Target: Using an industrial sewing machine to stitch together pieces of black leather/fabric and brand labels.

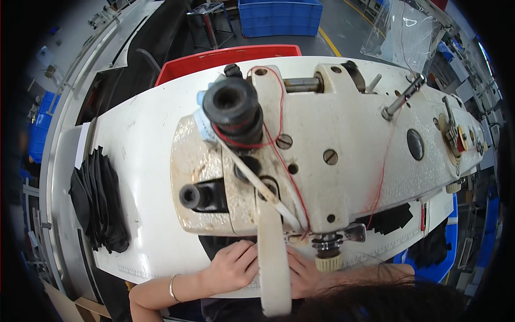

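A cream sewing machine [354, 139] fills the middle, with red thread looped round its black post [230, 102]. Below its head lies black fabric [214, 244]. My left hand [230, 265] has its curled fingers closed on this fabric, left of a cream vertical lever [273, 268]; a silver bangle circles the wrist. My right hand [303, 273] is just right of the lever, beneath a knurled knob [328, 263]. Its fingers are bent, their tips hidden behind the machine, so what they hold is unclear. Dark hair covers the lower right of the view.
A stack of black pieces [99, 204] lies on the white table [134, 134] at left. More black pieces [389, 217] lie right, beside a blue bin [450, 214]. A red bin [177, 67] and a blue crate [279, 19] stand behind; a conveyor [107, 80] runs at left.
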Demonstrator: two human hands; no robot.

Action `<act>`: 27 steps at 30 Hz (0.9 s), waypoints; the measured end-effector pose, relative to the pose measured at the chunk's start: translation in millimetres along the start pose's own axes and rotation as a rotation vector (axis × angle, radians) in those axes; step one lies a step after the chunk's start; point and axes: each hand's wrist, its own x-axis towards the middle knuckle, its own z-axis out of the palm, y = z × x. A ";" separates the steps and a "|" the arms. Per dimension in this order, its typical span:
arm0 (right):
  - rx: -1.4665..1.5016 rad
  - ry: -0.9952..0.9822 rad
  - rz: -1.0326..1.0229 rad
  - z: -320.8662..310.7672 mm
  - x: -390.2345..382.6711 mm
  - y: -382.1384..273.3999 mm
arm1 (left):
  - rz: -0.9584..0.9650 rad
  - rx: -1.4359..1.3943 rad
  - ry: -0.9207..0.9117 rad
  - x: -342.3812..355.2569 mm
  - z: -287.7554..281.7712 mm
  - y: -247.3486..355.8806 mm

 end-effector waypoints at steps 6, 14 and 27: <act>-0.030 -0.071 -0.054 13.8 8.6 33.6 | -0.122 0.062 0.006 6.0 -1.6 -26.9; -0.136 -0.043 -0.199 43.1 -1.8 54.4 | -0.723 -0.615 -0.042 -12.0 8.8 -54.9; -0.041 0.001 -0.132 55.8 -19.2 51.0 | -0.176 0.009 -0.095 14.4 -29.1 -40.1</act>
